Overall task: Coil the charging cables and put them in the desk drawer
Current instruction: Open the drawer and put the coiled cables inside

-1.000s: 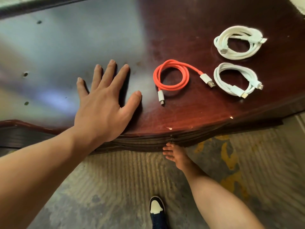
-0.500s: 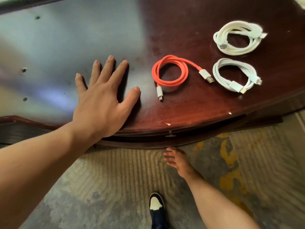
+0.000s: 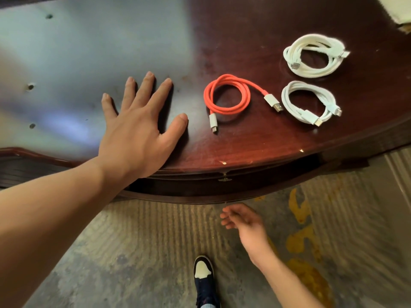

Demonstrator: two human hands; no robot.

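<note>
Three coiled cables lie on the dark wooden desk: an orange cable in the middle, a white cable to its right, and a thicker white cable behind that. My left hand lies flat on the desk top, fingers spread, just left of the orange cable. The desk drawer under the front edge stands pulled out a little, with a small metal handle. My right hand hangs below the drawer front, fingers loosely apart, holding nothing.
The left part of the desk top shines with glare and has small holes. Below lies a striped floor mat with yellow marks at the right. My shoe stands on the mat beneath the drawer.
The drawer has come out a little from under the desk edge. My right hand has dropped away from the drawer front. The left hand stays flat on the desk.
</note>
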